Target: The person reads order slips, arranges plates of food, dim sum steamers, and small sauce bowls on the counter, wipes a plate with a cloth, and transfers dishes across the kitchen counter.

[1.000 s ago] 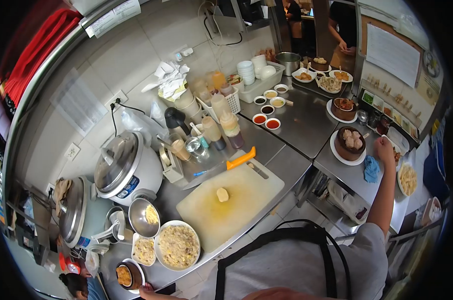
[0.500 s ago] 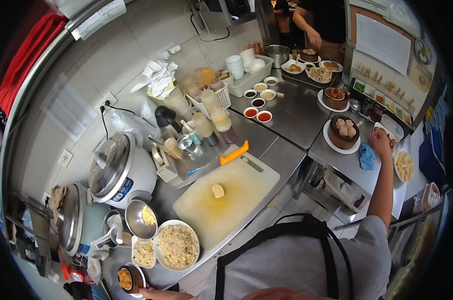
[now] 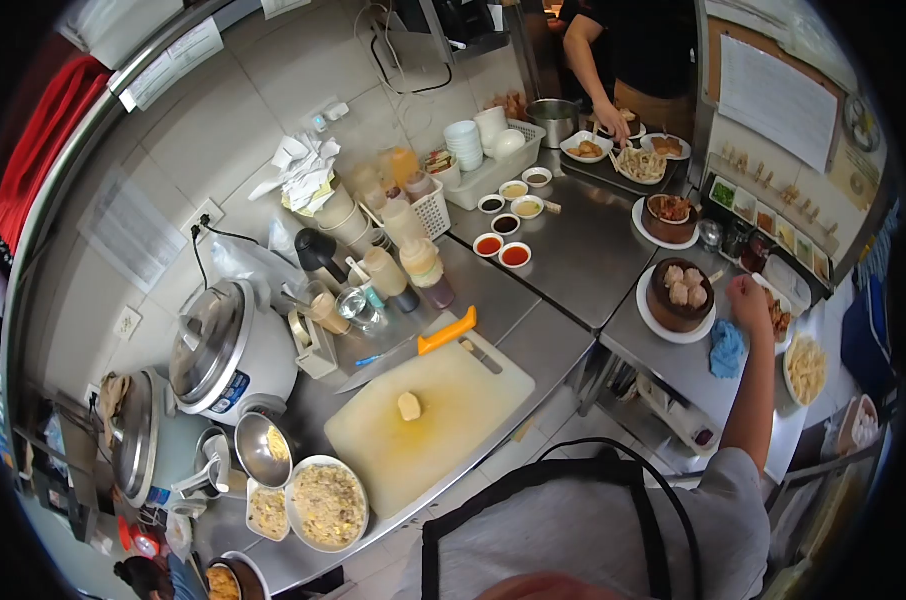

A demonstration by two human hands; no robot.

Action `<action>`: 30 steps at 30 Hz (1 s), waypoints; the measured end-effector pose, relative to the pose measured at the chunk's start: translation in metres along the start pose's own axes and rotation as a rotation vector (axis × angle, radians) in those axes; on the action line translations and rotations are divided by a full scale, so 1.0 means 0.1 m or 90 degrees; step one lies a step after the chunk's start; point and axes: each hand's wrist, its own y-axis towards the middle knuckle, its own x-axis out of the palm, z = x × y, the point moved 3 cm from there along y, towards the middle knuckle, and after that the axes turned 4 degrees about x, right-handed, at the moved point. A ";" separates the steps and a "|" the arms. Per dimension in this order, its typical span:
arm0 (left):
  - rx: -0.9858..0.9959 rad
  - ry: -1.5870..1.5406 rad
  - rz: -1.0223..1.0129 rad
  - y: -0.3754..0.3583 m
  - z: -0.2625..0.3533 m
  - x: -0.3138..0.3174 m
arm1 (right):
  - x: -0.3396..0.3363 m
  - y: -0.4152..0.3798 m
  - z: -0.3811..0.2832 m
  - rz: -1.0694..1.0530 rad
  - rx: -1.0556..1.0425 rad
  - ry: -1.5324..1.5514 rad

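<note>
My right hand [image 3: 748, 300] reaches over the steel counter on the right, its fingers curled in. What they hold, if anything, is hidden. Just right of it is a white dish of browned food [image 3: 778, 316]; on its left stands a dark round steamer of dumplings [image 3: 685, 290] on a white plate [image 3: 663, 327]. A crumpled blue cloth [image 3: 727, 350] lies below the hand. My left hand is out of sight. At the bottom left edge, a pot of orange-brown food [image 3: 223, 582] on a plate is partly cut off.
A cutting board [image 3: 453, 425] carries a pale lump [image 3: 409, 406] and an orange-handled knife [image 3: 447, 332]. Fried rice [image 3: 328, 505], rice cookers [image 3: 228, 345], sauce bowls [image 3: 515, 256] and squeeze bottles [image 3: 422, 262] crowd the counter. Another person's hand [image 3: 613, 122] is over plates at the back.
The view has shifted, and most things sit lower or further left. My left hand, earlier on the pot's plate, has left the picture. My right hand has moved slightly away from the browned-food dish.
</note>
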 end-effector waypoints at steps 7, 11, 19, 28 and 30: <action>0.041 -0.090 -0.069 -0.81 0.44 0.01 | -0.10 0.53 0.19 0.001 -0.083 0.004; -0.012 -0.150 -0.199 -1.32 0.27 0.24 | -0.33 0.74 0.16 -0.022 -0.087 -0.032; -0.278 -0.234 -0.464 -3.30 -0.13 1.95 | -0.59 1.07 0.23 -0.094 -0.124 -0.012; -0.468 -0.205 -0.669 -5.08 -0.30 3.31 | -0.40 1.12 0.03 -0.162 -0.166 0.015; -0.520 -0.196 -0.722 -5.38 -0.34 3.54 | -0.37 1.10 0.10 -0.161 -0.180 -0.001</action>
